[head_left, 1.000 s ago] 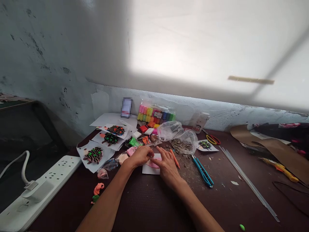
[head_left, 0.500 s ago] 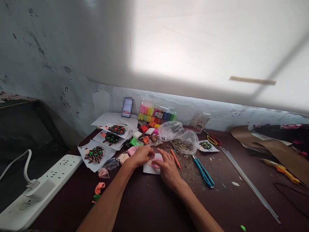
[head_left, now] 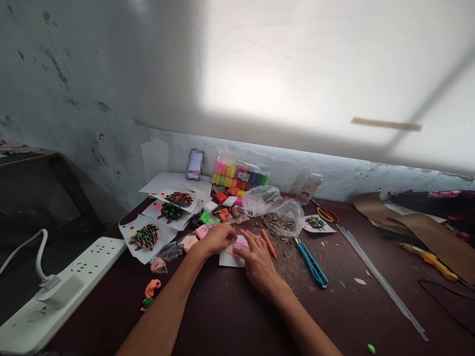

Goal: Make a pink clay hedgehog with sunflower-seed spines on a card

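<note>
A small white sheet of paper [head_left: 228, 260] lies on the table between my hands, with flattened pink modelling clay [head_left: 240, 247] on it. My left hand [head_left: 218, 239] is curled at the sheet's upper left, thumb and fingers close together; whatever may be between them is hidden. Lying over the right side of the sheet, my right hand [head_left: 259, 257] has its fingers stretched and apart, and its thumb touches the pink clay. An orange pen [head_left: 269, 243] lies just right of that hand. Beyond the left hand sits a packet of pink clay [head_left: 203, 231].
Finished seed-and-clay hedgehog pictures [head_left: 145, 237] lie at left, near a power strip [head_left: 89, 269]. Farther back are a bag of sunflower seeds [head_left: 282, 222], colourful clay packs [head_left: 241, 177] and a phone [head_left: 195, 164]. A blue cutter [head_left: 311, 264], scissors [head_left: 326, 214] and clear sticks [head_left: 382, 282] lie right.
My right thumb has shifted slightly left over the pink clay. My left hand stays almost still; the whole view has slid slightly.
</note>
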Demonstrator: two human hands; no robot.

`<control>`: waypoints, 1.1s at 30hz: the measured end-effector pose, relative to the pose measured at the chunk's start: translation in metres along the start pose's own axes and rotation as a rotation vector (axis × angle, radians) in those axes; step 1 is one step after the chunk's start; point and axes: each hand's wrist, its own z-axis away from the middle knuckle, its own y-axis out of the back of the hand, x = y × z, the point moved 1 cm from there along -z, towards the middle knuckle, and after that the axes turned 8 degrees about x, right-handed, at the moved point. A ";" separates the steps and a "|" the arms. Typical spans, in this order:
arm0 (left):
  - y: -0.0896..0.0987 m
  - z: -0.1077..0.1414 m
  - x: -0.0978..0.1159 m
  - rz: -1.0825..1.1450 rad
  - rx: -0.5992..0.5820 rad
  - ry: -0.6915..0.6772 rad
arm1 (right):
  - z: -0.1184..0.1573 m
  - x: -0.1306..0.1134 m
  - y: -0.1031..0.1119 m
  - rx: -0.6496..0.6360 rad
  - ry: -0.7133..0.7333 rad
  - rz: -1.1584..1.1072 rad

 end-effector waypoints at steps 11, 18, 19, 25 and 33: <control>0.002 0.001 0.002 0.009 -0.003 0.009 | 0.000 -0.004 0.000 -0.005 -0.026 -0.024; 0.001 -0.001 0.001 0.041 -0.002 0.024 | -0.020 0.007 0.006 0.047 -0.233 -0.031; 0.002 -0.001 0.001 0.055 -0.008 0.023 | -0.024 0.007 0.007 0.014 -0.273 -0.046; 0.007 0.000 0.000 0.091 -0.014 0.015 | -0.043 0.000 0.001 -0.097 -0.369 0.013; 0.004 -0.001 0.000 0.081 -0.020 0.012 | -0.041 -0.005 -0.010 -0.106 -0.417 0.088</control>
